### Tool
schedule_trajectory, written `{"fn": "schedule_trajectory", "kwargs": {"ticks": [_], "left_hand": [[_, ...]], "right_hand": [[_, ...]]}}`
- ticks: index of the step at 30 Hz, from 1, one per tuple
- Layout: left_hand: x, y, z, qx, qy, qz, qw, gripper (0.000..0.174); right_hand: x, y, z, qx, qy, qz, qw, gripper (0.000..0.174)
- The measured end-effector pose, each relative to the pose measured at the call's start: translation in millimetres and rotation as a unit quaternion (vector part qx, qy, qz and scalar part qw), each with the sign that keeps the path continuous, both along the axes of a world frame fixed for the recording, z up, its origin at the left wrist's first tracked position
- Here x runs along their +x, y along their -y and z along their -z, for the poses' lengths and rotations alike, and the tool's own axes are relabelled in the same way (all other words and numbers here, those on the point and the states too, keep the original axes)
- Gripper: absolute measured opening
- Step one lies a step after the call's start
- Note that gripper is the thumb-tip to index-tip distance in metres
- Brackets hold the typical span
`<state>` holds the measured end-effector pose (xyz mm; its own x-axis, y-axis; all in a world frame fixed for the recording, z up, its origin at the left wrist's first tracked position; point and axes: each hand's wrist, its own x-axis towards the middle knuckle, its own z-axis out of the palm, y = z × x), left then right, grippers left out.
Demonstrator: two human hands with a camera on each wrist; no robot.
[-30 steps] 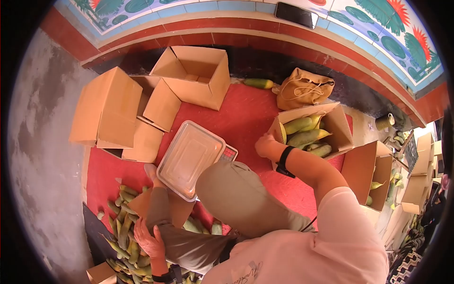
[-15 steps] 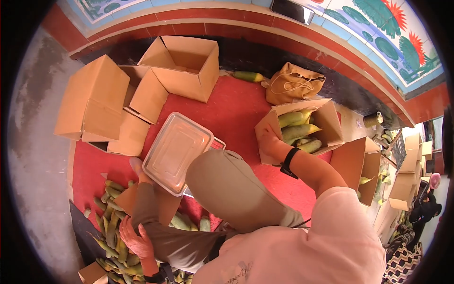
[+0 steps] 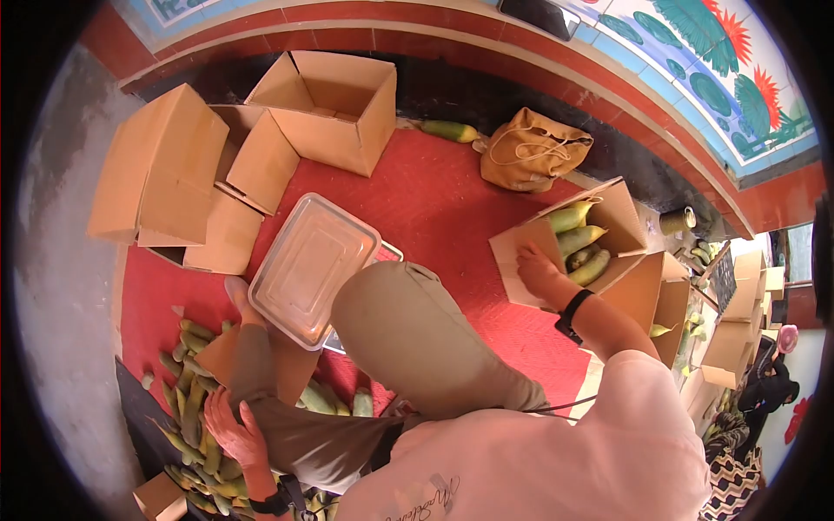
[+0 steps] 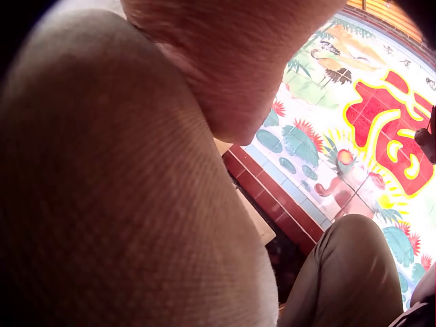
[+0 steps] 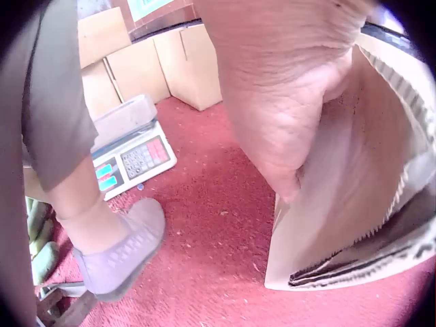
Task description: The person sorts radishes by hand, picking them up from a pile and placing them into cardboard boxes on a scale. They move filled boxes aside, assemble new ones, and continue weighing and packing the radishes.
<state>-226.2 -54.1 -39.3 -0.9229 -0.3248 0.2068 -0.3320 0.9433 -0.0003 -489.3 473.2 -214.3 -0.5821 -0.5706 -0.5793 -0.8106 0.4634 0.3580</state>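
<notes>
My right hand [image 3: 540, 273] grips the near-left wall of an open cardboard box [image 3: 514, 276], which stands at an angle with several green-yellow cucumber-like vegetables [image 3: 580, 239] inside. The right wrist view shows that hand [image 5: 279, 88] with its thumb against the cardboard [image 5: 310, 238]; its other fingers are mostly hidden. Fingers spread, my left hand [image 3: 236, 436] lies beside the lower leg, just over a heap of similar vegetables [image 3: 193, 408]. In the left wrist view, part of that hand [image 4: 231, 61] is close to the lens, fingers unseen.
A scale [image 5: 139, 160] bears a lidded clear tub [image 3: 314, 269] between the legs and several cardboard boxes [image 3: 326, 113]. A tan drawstring bag [image 3: 534, 152] and one vegetable [image 3: 450, 131] lie near the tiled wall. Another box [image 3: 669, 317] stands at right.
The box of vegetables has turned and shifted right, away from the bag, with my right hand moving along on its wall. My left hand has stayed by the leg. The head view has shifted slightly.
</notes>
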Motion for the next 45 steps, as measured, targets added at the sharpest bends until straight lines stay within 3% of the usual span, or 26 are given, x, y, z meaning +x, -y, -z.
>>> {"fn": "schedule_trajectory", "kwargs": {"ticks": [4, 5, 6, 7, 10, 13, 17, 19, 23, 25, 26, 29, 34, 40, 45], "left_hand": [[4, 2, 0, 0.011, -0.007, -0.002, 1.000, 0.034], [5, 1, 0, 0.008, -0.012, -0.013, 1.000, 0.034], [7, 2, 2, 0.008, -0.013, -0.014, 1.000, 0.034], [8, 3, 3, 0.008, -0.014, -0.015, 1.000, 0.034], [12, 4, 7, 0.008, -0.026, -0.032, 0.999, 0.036], [9, 2, 4, 0.029, -0.038, -0.045, 0.998, 0.036], [8, -1, -2, 0.052, -0.060, -0.048, 0.996, 0.036], [10, 1, 0, 0.061, -0.062, -0.044, 0.995, 0.038], [16, 4, 1, 0.081, -0.076, -0.057, 0.992, 0.040], [19, 7, 1, 0.079, -0.086, -0.063, 0.991, 0.039], [23, 8, 2, 0.079, -0.092, -0.063, 0.991, 0.038], [20, 7, -1, 0.089, -0.111, -0.054, 0.988, 0.037], [27, 11, 1, 0.111, -0.129, -0.055, 0.984, 0.035], [33, 14, 3, 0.119, -0.153, -0.050, 0.980, 0.032], [34, 17, 3, 0.122, -0.161, -0.045, 0.978, 0.032]], "right_hand": [[5, -65, 13, 0.047, -0.043, 0.006, 0.998, 0.024], [4, -108, 56, 0.015, -0.062, 0.077, 0.995, 0.025], [4, -94, 28, 0.086, -0.026, 0.077, 0.993, 0.026], [-1, -103, 34, 0.117, 0.002, 0.121, 0.986, 0.027], [-10, -96, 12, 0.168, 0.053, 0.187, 0.967, 0.027], [-25, -62, -10, 0.092, 0.073, 0.311, 0.943, 0.030], [-50, 0, -34, 0.029, 0.058, 0.256, 0.964, 0.029], [-64, 32, -41, -0.058, 0.036, 0.235, 0.970, 0.027], [-102, 95, -29, -0.074, 0.022, 0.196, 0.978, 0.029], [-101, 144, -54, -0.199, 0.013, 0.128, 0.971, 0.023], [-105, 163, -58, -0.202, 0.014, 0.117, 0.972, 0.023], [-112, 222, -79, -0.218, 0.092, 0.082, 0.968, 0.029], [-97, 309, -129, -0.359, 0.118, -0.009, 0.926, 0.029], [-100, 377, -150, -0.399, 0.175, -0.011, 0.900, 0.028], [-91, 455, -189, -0.463, 0.145, -0.021, 0.874, 0.028]]}}
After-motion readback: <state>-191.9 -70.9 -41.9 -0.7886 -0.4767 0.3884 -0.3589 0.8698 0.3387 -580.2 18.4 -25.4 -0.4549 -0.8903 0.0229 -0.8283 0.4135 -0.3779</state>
